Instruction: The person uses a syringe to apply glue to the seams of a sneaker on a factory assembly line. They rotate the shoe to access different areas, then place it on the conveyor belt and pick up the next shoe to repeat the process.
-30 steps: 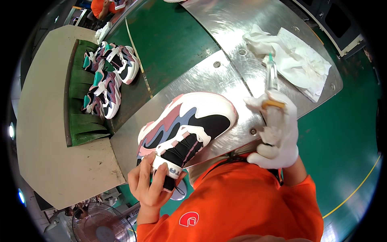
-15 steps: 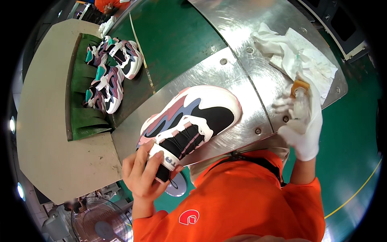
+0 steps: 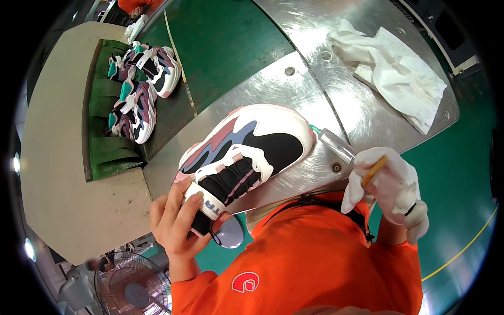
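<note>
A white sneaker (image 3: 239, 155) with pink, blue-grey and black panels lies over the metal plate, its toe pointing right. Bare and closed, my left hand (image 3: 177, 212) grips the sneaker at its white strap and black ankle opening. My right hand (image 3: 388, 186) wears a white glove and is closed round a clear dispensing syringe (image 3: 337, 146) with a yellowish flange and a green tip. That tip is at the edge of the sneaker's toe, by the sole; whether it touches cannot be made out.
A white cloth (image 3: 391, 73) lies crumpled on a pad on the metal tabletop (image 3: 341, 89). Several similar shoes (image 3: 139, 113) stand at the left by a green flap strip (image 3: 102, 152) on a green belt (image 3: 226, 47). A fan (image 3: 128, 283) is at the lower left.
My right hand has come down and left from beside the cloth, bringing the syringe to the sneaker's toe. My left hand and the sneaker have shifted slightly left.
</note>
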Available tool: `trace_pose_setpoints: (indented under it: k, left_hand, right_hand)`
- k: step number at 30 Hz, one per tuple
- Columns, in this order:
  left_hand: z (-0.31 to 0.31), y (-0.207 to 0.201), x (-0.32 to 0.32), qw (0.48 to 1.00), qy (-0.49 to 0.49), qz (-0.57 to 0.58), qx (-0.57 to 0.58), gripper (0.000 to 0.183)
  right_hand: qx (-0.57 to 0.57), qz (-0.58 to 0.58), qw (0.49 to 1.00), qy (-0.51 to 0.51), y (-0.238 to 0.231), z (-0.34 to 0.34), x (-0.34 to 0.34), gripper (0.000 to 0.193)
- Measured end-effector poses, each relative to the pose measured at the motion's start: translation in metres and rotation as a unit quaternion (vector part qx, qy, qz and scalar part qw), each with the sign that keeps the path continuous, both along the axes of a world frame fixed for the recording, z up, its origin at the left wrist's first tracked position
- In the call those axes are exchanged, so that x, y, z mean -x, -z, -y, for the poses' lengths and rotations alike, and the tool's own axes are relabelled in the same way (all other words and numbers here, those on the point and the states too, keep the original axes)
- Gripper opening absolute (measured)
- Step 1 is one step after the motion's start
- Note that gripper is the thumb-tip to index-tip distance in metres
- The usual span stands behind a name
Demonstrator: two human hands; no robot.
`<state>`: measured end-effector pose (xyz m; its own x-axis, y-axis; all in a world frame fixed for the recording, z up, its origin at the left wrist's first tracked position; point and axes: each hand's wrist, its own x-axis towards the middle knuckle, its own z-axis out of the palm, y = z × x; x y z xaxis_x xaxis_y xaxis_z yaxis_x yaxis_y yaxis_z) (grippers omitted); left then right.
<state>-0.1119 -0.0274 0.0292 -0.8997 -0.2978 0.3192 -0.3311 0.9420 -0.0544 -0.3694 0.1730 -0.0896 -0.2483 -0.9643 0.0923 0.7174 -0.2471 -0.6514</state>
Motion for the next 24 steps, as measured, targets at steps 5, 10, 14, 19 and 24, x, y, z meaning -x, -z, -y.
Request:
trace_pose_setpoints:
  k: [5,10,14,19,24]
  left_hand:
    - [0.002,0.001,0.004,1.000,0.001,-0.013,0.029,0.054]
    - [0.000,0.000,0.001,1.000,0.002,0.002,-0.001,0.063]
    - [-0.001,0.000,0.003,1.000,-0.002,-0.005,0.015,0.058]
    - [-0.003,0.001,0.007,0.999,-0.015,-0.010,0.027,0.048]
    - [-0.003,-0.003,0.008,1.000,-0.006,0.008,0.023,0.050]
  right_hand:
    - [0.019,-0.003,1.000,0.009,0.000,0.006,-0.001,0.102]
    - [-0.055,-0.006,0.998,-0.003,-0.003,0.001,0.002,0.094]
    - [-0.024,-0.073,0.997,-0.024,-0.010,0.001,0.010,0.087]
    - [-0.078,-0.029,0.994,0.077,-0.021,-0.002,0.002,0.085]
    - [-0.015,-0.125,0.961,0.245,-0.003,0.031,-0.009,0.090]
